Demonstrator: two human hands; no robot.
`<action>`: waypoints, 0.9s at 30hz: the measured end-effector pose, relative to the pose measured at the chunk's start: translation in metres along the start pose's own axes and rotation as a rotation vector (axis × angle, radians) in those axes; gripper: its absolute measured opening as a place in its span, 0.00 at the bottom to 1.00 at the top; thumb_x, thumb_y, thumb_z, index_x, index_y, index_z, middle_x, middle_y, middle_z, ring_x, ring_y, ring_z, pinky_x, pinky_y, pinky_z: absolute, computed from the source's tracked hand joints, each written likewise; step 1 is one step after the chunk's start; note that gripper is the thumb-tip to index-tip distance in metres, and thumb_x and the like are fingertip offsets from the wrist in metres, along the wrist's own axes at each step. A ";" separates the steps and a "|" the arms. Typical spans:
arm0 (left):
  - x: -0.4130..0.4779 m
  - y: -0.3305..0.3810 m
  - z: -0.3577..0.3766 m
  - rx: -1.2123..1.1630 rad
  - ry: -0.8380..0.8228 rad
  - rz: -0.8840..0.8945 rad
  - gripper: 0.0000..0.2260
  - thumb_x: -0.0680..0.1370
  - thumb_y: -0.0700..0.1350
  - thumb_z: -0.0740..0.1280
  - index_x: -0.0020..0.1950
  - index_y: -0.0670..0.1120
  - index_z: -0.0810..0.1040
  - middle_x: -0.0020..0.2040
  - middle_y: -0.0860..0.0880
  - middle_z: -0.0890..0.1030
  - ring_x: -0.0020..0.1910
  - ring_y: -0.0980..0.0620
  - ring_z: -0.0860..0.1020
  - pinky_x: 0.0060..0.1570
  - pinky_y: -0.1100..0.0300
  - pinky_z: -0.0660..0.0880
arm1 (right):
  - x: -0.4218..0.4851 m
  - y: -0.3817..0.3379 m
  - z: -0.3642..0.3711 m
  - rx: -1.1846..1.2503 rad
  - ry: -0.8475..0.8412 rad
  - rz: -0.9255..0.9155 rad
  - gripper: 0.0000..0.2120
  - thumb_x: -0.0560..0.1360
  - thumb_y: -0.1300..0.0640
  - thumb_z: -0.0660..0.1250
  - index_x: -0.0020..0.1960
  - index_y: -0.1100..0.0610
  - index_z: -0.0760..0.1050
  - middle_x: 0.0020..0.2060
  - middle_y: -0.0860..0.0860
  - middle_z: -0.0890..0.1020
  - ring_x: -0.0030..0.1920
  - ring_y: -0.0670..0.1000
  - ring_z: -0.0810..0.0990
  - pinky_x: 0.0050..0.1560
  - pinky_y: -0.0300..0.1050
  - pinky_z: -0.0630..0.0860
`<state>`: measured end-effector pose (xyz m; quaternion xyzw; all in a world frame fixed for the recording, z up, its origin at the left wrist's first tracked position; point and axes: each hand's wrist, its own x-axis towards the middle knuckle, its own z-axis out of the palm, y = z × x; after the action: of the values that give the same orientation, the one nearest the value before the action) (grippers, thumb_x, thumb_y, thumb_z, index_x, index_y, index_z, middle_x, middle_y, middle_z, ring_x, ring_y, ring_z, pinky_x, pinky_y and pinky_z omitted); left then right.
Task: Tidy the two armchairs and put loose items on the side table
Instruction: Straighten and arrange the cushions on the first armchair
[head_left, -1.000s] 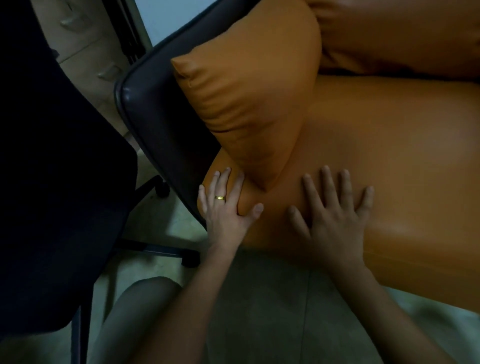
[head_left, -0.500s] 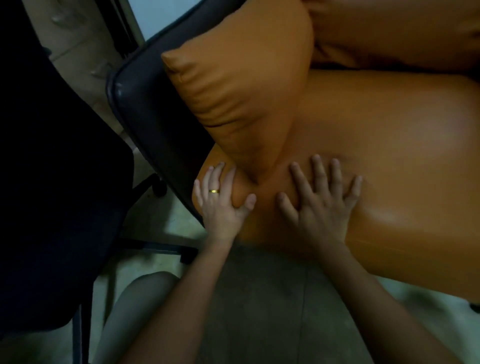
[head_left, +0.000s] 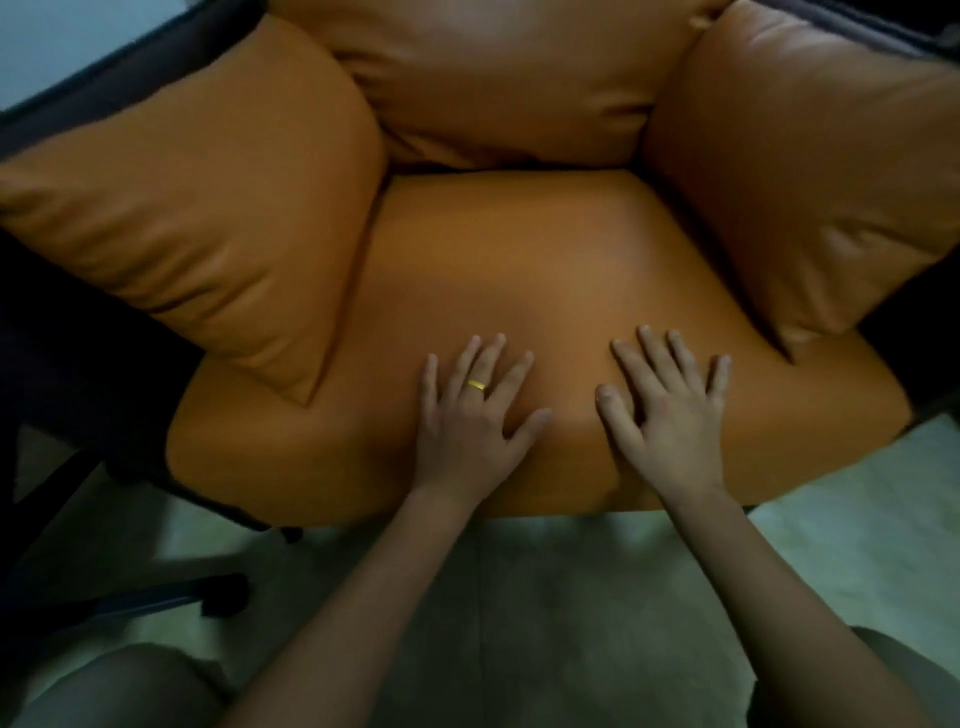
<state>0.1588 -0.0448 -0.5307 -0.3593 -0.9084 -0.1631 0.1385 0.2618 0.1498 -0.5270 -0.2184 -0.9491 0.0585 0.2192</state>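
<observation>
Both hands (head_left: 566, 415) flat on seat cushion (head_left: 545, 270).

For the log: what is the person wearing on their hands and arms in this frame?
The left hand wears a plain gold ring on one finger. The right hand shows no ring. No gloves, watch or sleeves are visible.

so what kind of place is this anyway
Most likely an indoor lounge or office seating corner. A plump orange leather armchair fills the view, it stands on a pale tiled floor, and the black wheeled base of an office chair shows at the left.
</observation>
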 end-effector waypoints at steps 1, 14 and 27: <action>0.007 0.004 0.001 0.025 -0.020 0.001 0.29 0.80 0.69 0.53 0.77 0.58 0.66 0.79 0.51 0.66 0.79 0.48 0.60 0.77 0.38 0.50 | 0.002 0.004 0.001 -0.022 0.011 -0.005 0.26 0.80 0.38 0.56 0.75 0.46 0.69 0.77 0.50 0.68 0.79 0.54 0.58 0.78 0.66 0.43; 0.028 0.007 0.041 0.139 0.229 0.043 0.28 0.79 0.67 0.57 0.72 0.54 0.76 0.75 0.48 0.72 0.74 0.42 0.70 0.71 0.37 0.60 | 0.027 0.024 0.048 -0.012 0.356 -0.103 0.27 0.78 0.38 0.53 0.70 0.47 0.77 0.71 0.51 0.75 0.73 0.58 0.70 0.73 0.69 0.56; 0.024 0.071 0.017 0.131 -0.105 0.068 0.30 0.81 0.68 0.46 0.80 0.58 0.60 0.81 0.45 0.60 0.80 0.36 0.55 0.73 0.30 0.50 | -0.032 0.062 0.007 0.339 0.431 0.470 0.27 0.79 0.48 0.62 0.77 0.53 0.66 0.79 0.54 0.61 0.80 0.55 0.55 0.78 0.65 0.47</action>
<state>0.1898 0.0254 -0.5232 -0.3883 -0.9103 -0.0795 0.1194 0.3089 0.1916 -0.5589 -0.3987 -0.7818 0.2164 0.4277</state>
